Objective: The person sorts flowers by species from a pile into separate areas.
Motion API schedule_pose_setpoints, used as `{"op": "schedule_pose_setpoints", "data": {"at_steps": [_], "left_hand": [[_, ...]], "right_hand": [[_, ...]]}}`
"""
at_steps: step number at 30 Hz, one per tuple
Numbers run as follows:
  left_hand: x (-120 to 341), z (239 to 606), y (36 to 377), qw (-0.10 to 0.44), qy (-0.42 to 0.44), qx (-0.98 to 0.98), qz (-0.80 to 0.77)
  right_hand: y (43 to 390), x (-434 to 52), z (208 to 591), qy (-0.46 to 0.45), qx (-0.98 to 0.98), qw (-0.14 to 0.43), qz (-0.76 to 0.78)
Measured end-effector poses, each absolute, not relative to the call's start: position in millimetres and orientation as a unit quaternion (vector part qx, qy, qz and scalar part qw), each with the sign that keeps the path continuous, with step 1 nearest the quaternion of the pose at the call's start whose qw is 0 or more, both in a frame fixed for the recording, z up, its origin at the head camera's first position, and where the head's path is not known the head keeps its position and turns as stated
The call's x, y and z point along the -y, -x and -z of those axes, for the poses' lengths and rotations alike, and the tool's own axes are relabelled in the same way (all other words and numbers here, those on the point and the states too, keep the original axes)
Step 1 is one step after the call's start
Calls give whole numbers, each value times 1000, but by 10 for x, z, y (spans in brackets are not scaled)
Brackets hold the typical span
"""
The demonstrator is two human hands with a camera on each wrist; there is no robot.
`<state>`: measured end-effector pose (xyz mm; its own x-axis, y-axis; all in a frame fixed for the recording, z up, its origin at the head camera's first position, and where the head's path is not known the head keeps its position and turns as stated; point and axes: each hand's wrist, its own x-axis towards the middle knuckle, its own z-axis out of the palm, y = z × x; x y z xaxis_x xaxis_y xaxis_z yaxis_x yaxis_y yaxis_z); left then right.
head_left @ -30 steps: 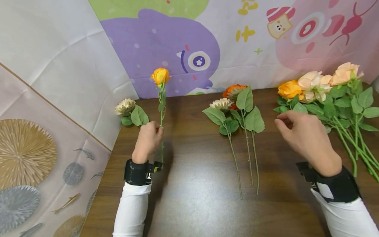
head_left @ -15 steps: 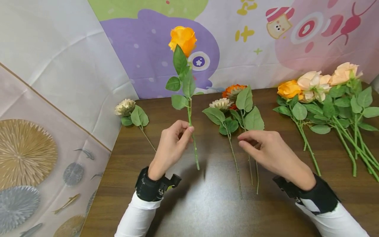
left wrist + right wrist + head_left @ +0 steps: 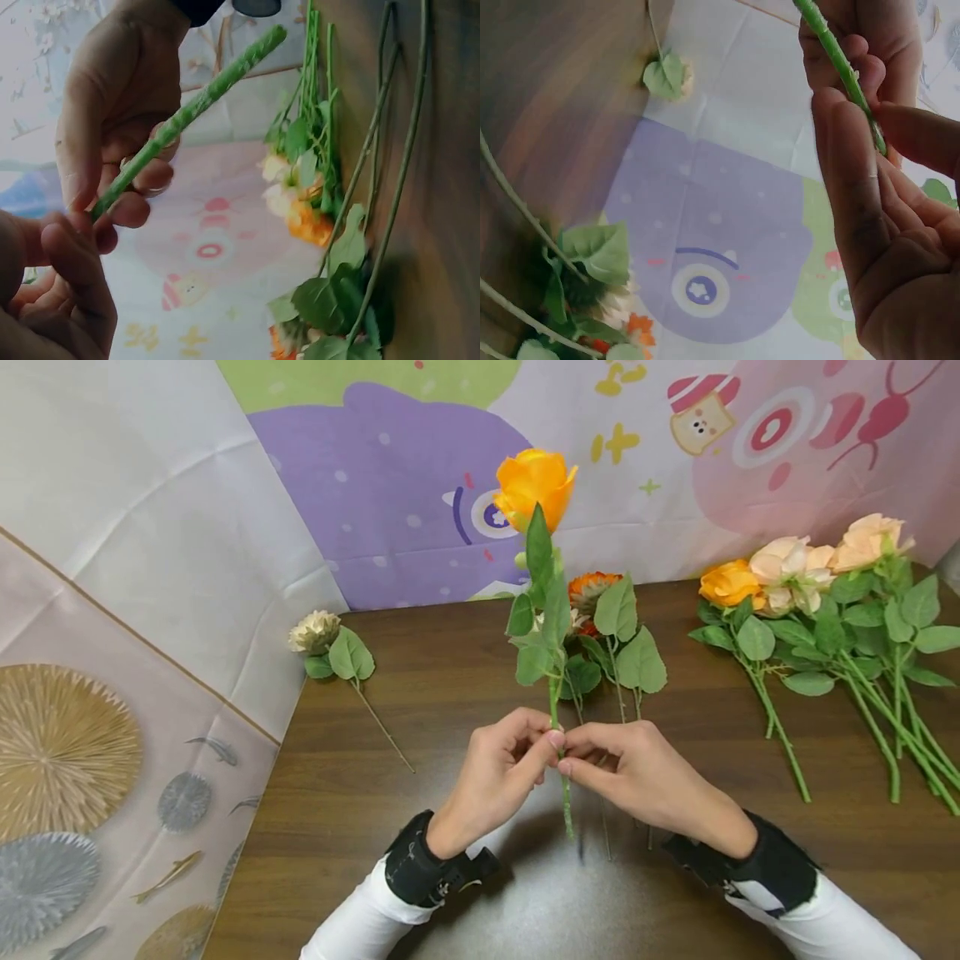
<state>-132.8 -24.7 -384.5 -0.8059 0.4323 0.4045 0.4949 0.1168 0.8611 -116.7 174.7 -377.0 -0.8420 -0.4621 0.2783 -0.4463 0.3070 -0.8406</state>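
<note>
An orange rose (image 3: 536,493) with green leaves stands nearly upright over the table, its bloom against the wall cloth. My left hand (image 3: 506,772) pinches its green stem (image 3: 206,97) between thumb and fingers. From the other side, my right hand (image 3: 648,777) pinches the stem at almost the same height, the fingertips of both hands meeting there. The stem's lower end sticks out below them. Behind the rose lie an orange flower (image 3: 592,587) and a cream flower (image 3: 619,300), the latter partly hidden in the head view.
A single cream flower (image 3: 315,632) lies at the table's far left. On the right are another orange rose (image 3: 729,583) and several peach roses (image 3: 870,543) with long stems. Patterned cloth (image 3: 405,527) rises along the table's back edge.
My left hand has lifted the orange rose from the left and carried it right to the middle. My right hand has come left from the rose pile and taken hold of its stem.
</note>
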Motion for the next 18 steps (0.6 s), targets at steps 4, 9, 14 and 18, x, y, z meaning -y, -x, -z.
{"op": "schedule_pose_setpoints", "data": {"at_steps": [4, 9, 14, 18], "left_hand": [[237, 3863, 1328, 29, 304, 741, 598], [232, 3852, 1337, 27, 308, 762, 569], [231, 3853, 1351, 27, 310, 787, 533], [236, 3862, 1353, 28, 310, 794, 522]], "right_hand": [[1162, -1734, 3779, 277, -801, -8, 531], [1192, -1777, 3772, 264, -815, -40, 514], [1348, -1991, 3777, 208, -872, -129, 423], [1539, -2320, 3806, 139, -914, -168, 342]]}}
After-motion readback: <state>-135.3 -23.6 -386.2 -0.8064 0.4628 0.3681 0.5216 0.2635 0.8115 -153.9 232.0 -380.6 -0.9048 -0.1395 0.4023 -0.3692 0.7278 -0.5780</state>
